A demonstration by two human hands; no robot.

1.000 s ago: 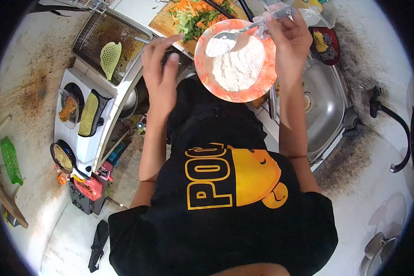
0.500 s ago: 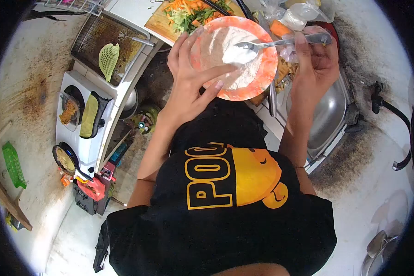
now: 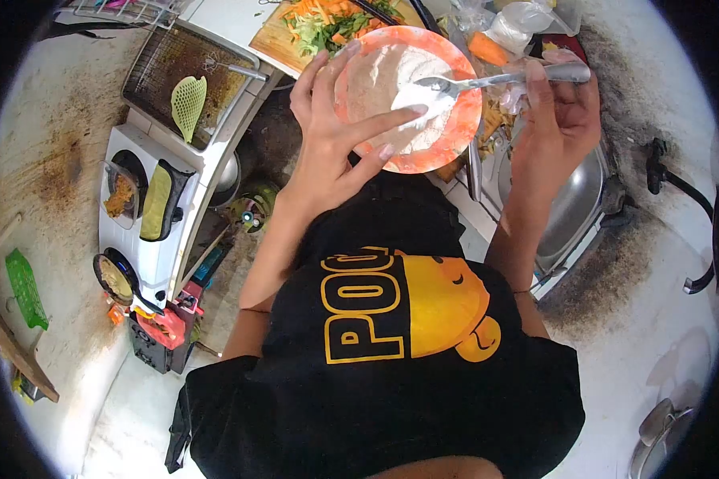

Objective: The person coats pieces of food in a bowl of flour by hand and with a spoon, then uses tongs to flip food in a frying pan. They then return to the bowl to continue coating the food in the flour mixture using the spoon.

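Note:
An orange-and-white plate heaped with white, flour-like powder is held up in front of my body. My left hand grips its left side, two fingers along the outer rim and one finger stretched across the powder. In my right hand is a metal spoon, its handle pinched between thumb and fingers. The spoon's head lies over the powder near the plate's middle.
Behind the plate, a wooden cutting board carries chopped vegetables. A carrot and plastic bags lie at back right, above a steel sink. A stove and a tray with a green slotted turner stand left.
My right hand and the spoon have shifted slightly right. The spoon's head, bright white before, now looks darker grey. My left hand and the plate have barely moved.

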